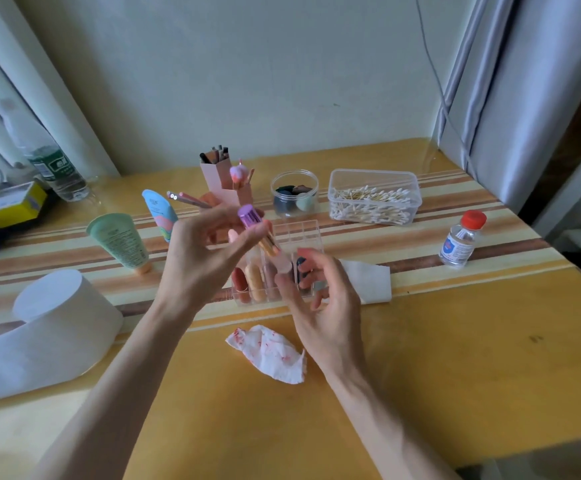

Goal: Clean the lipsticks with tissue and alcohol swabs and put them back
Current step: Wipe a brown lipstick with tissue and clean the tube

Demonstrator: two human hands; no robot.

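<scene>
Purple-capped lipstick (249,218) sat pinched by the left hand (199,258); right hand (323,306) half-curled, grip unclear. A loose pinch risked dropping it.

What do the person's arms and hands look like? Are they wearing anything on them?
Nothing is worn on them. The left arm and right arm are bare as far up as the picture shows, with no sleeves. The left hand and right hand have no gloves, and I can see no rings, watch or bracelet.
</scene>
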